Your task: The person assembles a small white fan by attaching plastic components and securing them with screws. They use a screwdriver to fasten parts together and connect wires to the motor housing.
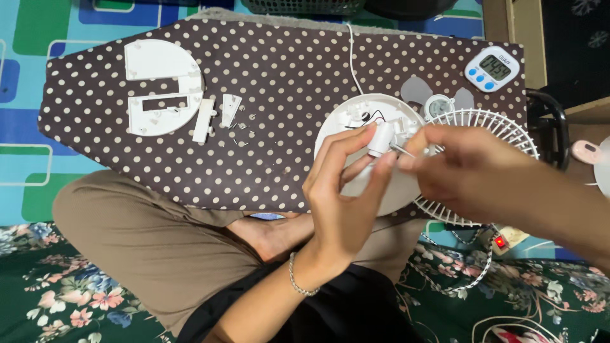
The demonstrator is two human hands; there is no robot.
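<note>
The round fan base [356, 121] and the small motor housing [380, 138] pinched by the left hand [346, 197] are seen to be smooth white plastic with a faint sheen, as are the loose cover plates [162, 86]; the thin shaft [401, 151] held by the right hand [470, 168] looks like bare metal. The board [279, 82] is covered in matt brown cloth with white dots. The fan grille [502, 124] appears as white ribbed plastic, and a metal chain bracelet [298, 279] is worn.
</note>
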